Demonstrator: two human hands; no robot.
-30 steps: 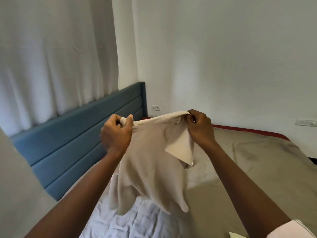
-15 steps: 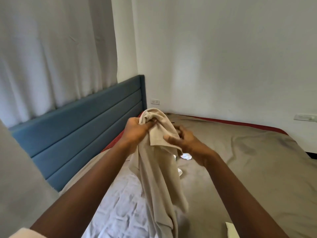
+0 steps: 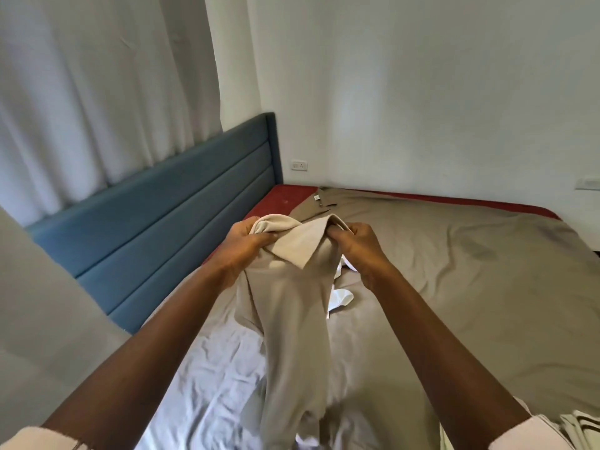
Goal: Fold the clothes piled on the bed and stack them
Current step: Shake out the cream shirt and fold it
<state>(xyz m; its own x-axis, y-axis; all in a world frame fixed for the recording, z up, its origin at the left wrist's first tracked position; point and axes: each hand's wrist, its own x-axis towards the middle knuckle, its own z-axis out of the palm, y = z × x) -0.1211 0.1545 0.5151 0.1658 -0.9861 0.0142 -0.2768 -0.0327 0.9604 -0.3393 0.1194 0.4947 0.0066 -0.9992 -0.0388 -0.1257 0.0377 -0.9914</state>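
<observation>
1. Well apart to the left of the left grip (image 3: 242,246): blue headboard (image 3: 162,222)
2. Clamped on the bunched top of the beige shirt (image 3: 292,319), held up above the bed (image 3: 470,271): left grip
3. Between both grips: collar (image 3: 300,246) spread flat, point down; shirt body hanging below them, long axis running down toward the wearer, lower end by crumpled white cloth (image 3: 211,384)
4. Pinched on the collar's other end, equally near: right grip (image 3: 360,251); probably to be drawn apart sideways next
5. Just below the right grip, on the bed: white garment (image 3: 341,297)
</observation>
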